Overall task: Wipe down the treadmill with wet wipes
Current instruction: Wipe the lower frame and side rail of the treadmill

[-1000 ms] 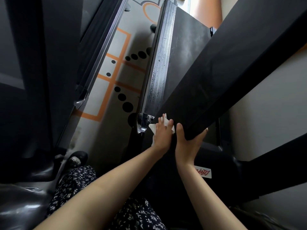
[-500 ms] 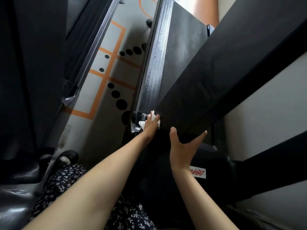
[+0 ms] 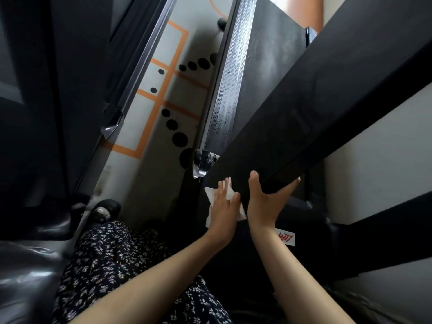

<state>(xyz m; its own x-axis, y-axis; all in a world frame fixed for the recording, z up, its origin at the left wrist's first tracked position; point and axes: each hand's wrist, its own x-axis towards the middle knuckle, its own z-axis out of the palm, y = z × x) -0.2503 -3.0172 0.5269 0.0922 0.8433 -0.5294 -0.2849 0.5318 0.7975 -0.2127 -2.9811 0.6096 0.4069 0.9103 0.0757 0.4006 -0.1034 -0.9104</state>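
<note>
The black treadmill (image 3: 268, 73) runs away from me, its ribbed side rail (image 3: 228, 85) wet with droplets. A thick black upright beam (image 3: 327, 94) slants across from upper right to centre. My left hand (image 3: 224, 206) lies flat on a white wet wipe (image 3: 211, 194), pressing it against the dark base at the foot of the beam, just below the rail's end cap (image 3: 202, 164). My right hand (image 3: 266, 202) grips the beam's lower end, thumb on the near face and fingers wrapped behind.
A second treadmill's rail (image 3: 140, 66) runs along the left. Between them lies a grey floor with orange lines and black dots (image 3: 173, 127). A white sticker with red print (image 3: 285, 238) sits by my right wrist. My floral dress (image 3: 112, 258) fills the bottom.
My left hand has drawn the wipe back toward me, from the rail's end cap down onto the base. The wipe is now spread flatter. My right hand keeps its hold on the beam.
</note>
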